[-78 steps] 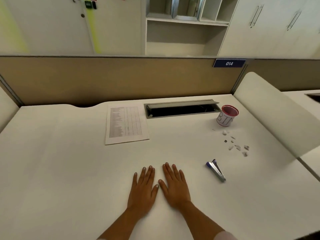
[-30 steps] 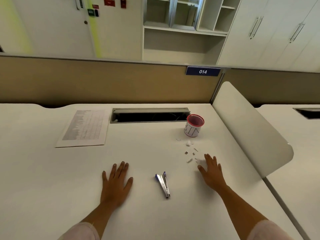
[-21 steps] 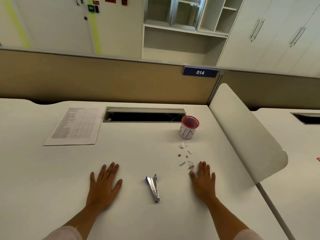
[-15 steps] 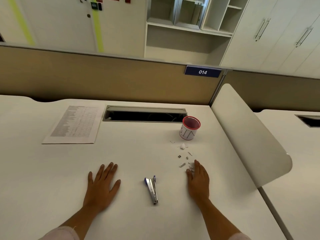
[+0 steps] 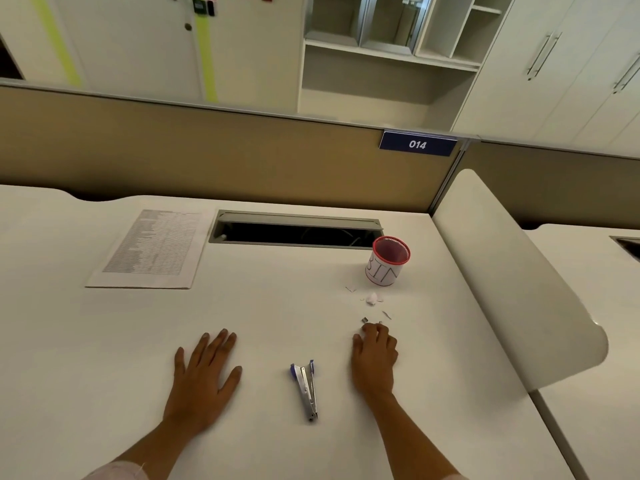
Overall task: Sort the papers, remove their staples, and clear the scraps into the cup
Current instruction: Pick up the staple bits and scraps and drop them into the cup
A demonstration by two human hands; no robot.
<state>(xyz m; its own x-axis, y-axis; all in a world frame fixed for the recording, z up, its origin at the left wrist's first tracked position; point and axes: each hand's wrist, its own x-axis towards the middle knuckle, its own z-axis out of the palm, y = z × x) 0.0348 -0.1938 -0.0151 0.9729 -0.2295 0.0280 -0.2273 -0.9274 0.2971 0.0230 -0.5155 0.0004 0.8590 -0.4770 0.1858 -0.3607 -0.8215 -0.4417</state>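
Papers (image 5: 152, 249) lie stacked far left on the surface (image 5: 104, 341), apparently finished, while scraps (image 5: 372, 298) lie strewn before the cup (image 5: 387, 263), right hand (image 5: 374, 358) curled over the nearest, grip unclear, left hand (image 5: 202, 375) flat.

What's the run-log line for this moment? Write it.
left hand: flat on desk | right hand: curled over nearest scraps, grip unclear | cup: upright, beyond scraps | staple remover: idle between hands

Desk (image 5: 104, 341) bears papers (image 5: 152, 249), cup (image 5: 386, 263), staple remover (image 5: 306, 389) and, seemingly, scraps (image 5: 371, 298).
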